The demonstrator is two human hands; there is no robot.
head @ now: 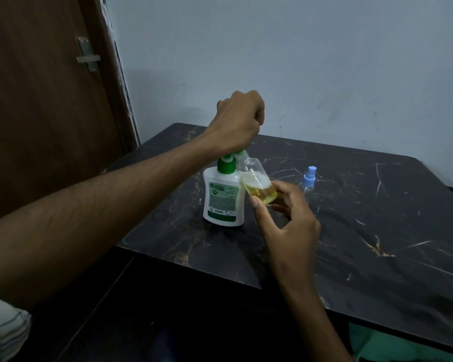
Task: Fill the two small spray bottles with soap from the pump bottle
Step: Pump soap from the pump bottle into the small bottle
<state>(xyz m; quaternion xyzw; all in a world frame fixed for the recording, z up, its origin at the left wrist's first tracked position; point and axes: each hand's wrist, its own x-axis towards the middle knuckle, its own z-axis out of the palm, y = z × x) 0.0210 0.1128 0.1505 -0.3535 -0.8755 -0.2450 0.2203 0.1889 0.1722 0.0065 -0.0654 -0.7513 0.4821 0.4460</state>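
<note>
A white pump bottle [222, 199] with a green collar stands on the dark marble table [351, 231]. My left hand [237, 118] is closed in a fist over its pump head, which is hidden beneath it. My right hand [285, 218] holds a small clear spray bottle [256, 182] without its cap, tilted with its neck up against the pump's nozzle. Yellow soap with foam on top fills its lower part. The second small spray bottle [308, 178], with a blue spray cap, stands on the table to the right, behind my right hand.
The table's front edge runs diagonally from the left to the lower right. A brown door [50, 100] with a metal latch stands at the left, and a pale wall rises behind the table. Green cloth [377, 346] shows under the table's edge at the lower right.
</note>
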